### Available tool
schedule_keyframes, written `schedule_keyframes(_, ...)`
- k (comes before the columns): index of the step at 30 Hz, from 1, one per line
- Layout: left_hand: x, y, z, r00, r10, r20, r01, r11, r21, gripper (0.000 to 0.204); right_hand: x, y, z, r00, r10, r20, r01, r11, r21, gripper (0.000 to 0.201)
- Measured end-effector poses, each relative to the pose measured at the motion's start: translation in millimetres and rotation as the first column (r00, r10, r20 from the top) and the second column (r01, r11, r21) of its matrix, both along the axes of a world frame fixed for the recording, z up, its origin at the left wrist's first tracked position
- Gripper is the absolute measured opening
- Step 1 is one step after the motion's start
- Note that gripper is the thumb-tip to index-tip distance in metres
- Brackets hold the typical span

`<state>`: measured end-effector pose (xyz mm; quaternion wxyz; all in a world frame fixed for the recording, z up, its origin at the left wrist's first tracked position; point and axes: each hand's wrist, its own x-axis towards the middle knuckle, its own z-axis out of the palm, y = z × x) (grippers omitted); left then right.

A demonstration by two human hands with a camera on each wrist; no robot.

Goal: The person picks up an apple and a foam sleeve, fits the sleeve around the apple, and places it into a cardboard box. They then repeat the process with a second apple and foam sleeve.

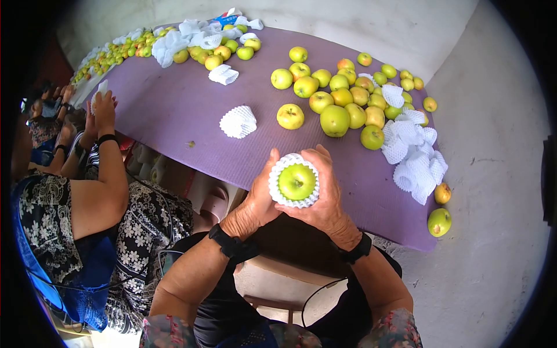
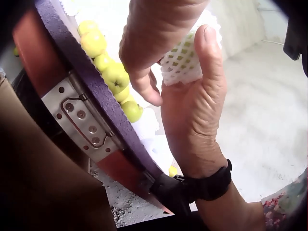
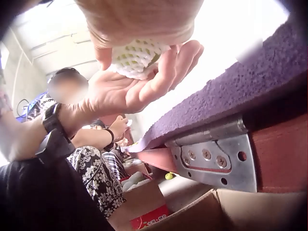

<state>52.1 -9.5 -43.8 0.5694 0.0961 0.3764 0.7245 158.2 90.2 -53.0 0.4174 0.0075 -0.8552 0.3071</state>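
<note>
Both hands hold a green apple (image 1: 297, 181) over the near edge of the purple table, close to my body. A white foam net sleeve (image 2: 182, 67) wraps the apple's sides and leaves its top bare in the head view. My left hand (image 1: 262, 194) grips the sleeve from the left, its thumb up along the side. Against the other side curls my right hand (image 1: 326, 194), its fingers partly hidden behind the sleeve. In the right wrist view, the left hand's fingers (image 3: 166, 77) cup the sleeve from below.
Loose apples (image 1: 335, 120) crowd the table's (image 1: 174, 110) right side, with a pile of foam nets (image 1: 412, 153) beside them. One foam net (image 1: 238, 122) lies mid-table. Another person (image 1: 104, 116) works at left. A cardboard box (image 3: 192, 214) stands below the edge; a wall (image 1: 493, 145) borders the right.
</note>
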Motion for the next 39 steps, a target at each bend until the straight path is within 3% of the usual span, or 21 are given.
schedule_keyframes(7,4,0,3,0.994,0.017,-0.104,-0.019,1.0,-0.011,0.078,5,4,4,0.997,-0.073,-0.01,0.074,0.988,0.139,0.103)
schedule_keyframes(12,2,1,-8,0.994,0.044,-0.096,-0.043,0.999,0.012,0.079,6,1,-2,1.0,-0.012,0.008,0.012,1.0,-0.018,0.103)
schedule_keyframes(18,-1,-1,-13,0.99,0.091,-0.105,-0.09,0.996,0.013,0.058,3,-2,-5,1.0,-0.003,-0.014,0.002,0.998,-0.06,0.102)
schedule_keyframes(21,-8,-2,-17,0.971,0.078,-0.226,-0.063,0.995,0.072,0.045,3,-2,-6,1.0,0.004,-0.003,-0.004,0.998,-0.067,0.104)
schedule_keyframes(24,-3,-2,-3,0.984,0.137,-0.111,-0.141,0.99,-0.03,0.039,2,-1,-7,0.999,0.035,0.036,-0.03,0.992,-0.119,0.108)
schedule_keyframes(27,-6,-2,4,0.985,0.118,-0.127,-0.123,0.992,-0.034,0.039,0,1,-3,0.996,0.058,0.07,-0.047,0.989,-0.142,0.114)
schedule_keyframes(30,-21,1,-15,0.927,0.116,-0.358,-0.08,0.99,0.112,0.04,-1,6,-1,0.99,0.086,0.116,-0.059,0.973,-0.224,0.119)
schedule_keyframes(34,-22,5,-18,0.943,0.167,-0.288,-0.185,0.982,-0.036,0.04,0,2,8,0.974,0.115,0.197,-0.038,0.933,-0.357,0.114)
schedule_keyframes(36,-22,8,-22,0.941,0.168,-0.293,-0.191,0.98,-0.052,0.039,0,-1,13,0.974,0.075,0.213,-0.008,0.955,-0.298,0.112)
schedule_keyframes(39,-20,9,-28,0.734,0.126,-0.668,-0.245,0.965,-0.088,0.038,-1,2,12,0.975,0.042,0.22,0.007,0.976,-0.217,0.109)
